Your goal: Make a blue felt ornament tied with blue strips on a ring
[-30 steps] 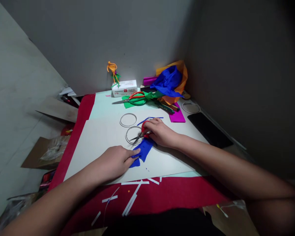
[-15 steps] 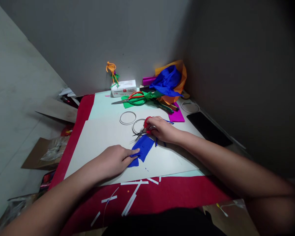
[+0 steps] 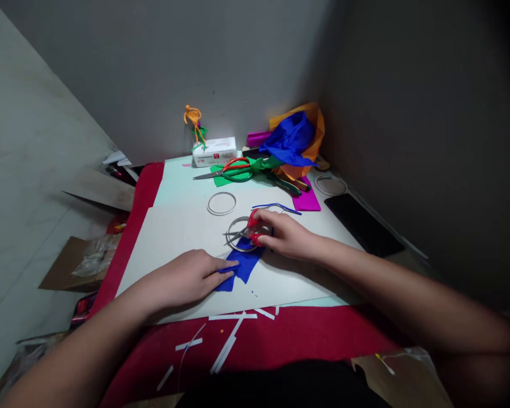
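Note:
My left hand (image 3: 195,276) rests on the white board, its fingers and thumb closed on the left end of a blue paper piece (image 3: 247,265). My right hand (image 3: 283,231) grips red-handled scissors (image 3: 254,220), whose blades are spread apart and point left, just above the paper's upper edge. Beneath the scissors lies a ring of wire (image 3: 232,245). A thin blue strip (image 3: 276,205) lies beyond my right hand. Another wire ring (image 3: 221,204) is farther back on the board.
Larger scissors (image 3: 238,169), pliers (image 3: 288,184) and crumpled blue paper (image 3: 292,139) lie at the back. An orange figure (image 3: 192,118) stands on a white box (image 3: 215,152). At right is a black slab (image 3: 363,225). White strips (image 3: 225,354) lie on the red cloth (image 3: 306,334).
The scissors have opened wider and turned more to the left. My right hand has moved slightly nearer, uncovering the blue strip. My left hand and the blue paper have shifted a little left.

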{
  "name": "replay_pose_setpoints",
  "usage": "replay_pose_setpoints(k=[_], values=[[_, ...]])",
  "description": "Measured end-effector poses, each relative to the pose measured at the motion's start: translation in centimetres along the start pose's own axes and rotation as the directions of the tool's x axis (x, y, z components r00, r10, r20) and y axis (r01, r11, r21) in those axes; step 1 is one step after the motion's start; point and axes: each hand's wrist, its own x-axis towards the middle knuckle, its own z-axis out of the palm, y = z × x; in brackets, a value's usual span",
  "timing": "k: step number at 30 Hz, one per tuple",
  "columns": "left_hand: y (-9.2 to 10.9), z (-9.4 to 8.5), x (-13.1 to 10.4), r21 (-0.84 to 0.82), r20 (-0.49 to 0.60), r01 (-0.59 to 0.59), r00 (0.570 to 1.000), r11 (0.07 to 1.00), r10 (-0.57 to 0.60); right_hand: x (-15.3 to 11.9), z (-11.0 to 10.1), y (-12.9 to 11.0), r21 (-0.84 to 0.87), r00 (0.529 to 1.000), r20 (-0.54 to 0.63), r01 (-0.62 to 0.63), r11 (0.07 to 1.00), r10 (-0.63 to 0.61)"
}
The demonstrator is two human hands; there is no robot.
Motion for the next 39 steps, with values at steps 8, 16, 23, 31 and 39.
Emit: replay_pose_setpoints(k=[8,16,23,31,39], values=[[0.8,0.3,-0.5,-0.192,0.037,-0.048,0.998,0.980,0.056,-1.4,2.7,-4.1,0.238,1.000,-0.030,0.004,0.971,0.003],[2.0,-0.5,-0.6,-0.449,0.038,0.052,0.999,0.892,-0.039,-0.9,3.7,-4.2,0.740,0.925,-0.080,-0.194,0.644,0.371],[2.0,0.1,-0.5,-0.545,0.040,0.079,0.997,0.835,-0.068,-0.7,3.1,-4.7,0.766,0.940,-0.047,-0.184,0.616,0.339],[2.4,0.4,-0.2,-0.497,0.024,0.085,0.996,0.863,-0.085,-0.5,3.3,-4.8,0.748,0.919,-0.131,-0.154,0.645,0.371],[1.8,0.7,-0.2,-0.609,-0.021,0.043,0.997,0.792,-0.070,-0.2,3.1,-4.4,0.778,0.907,-0.125,-0.163,0.607,0.403]])
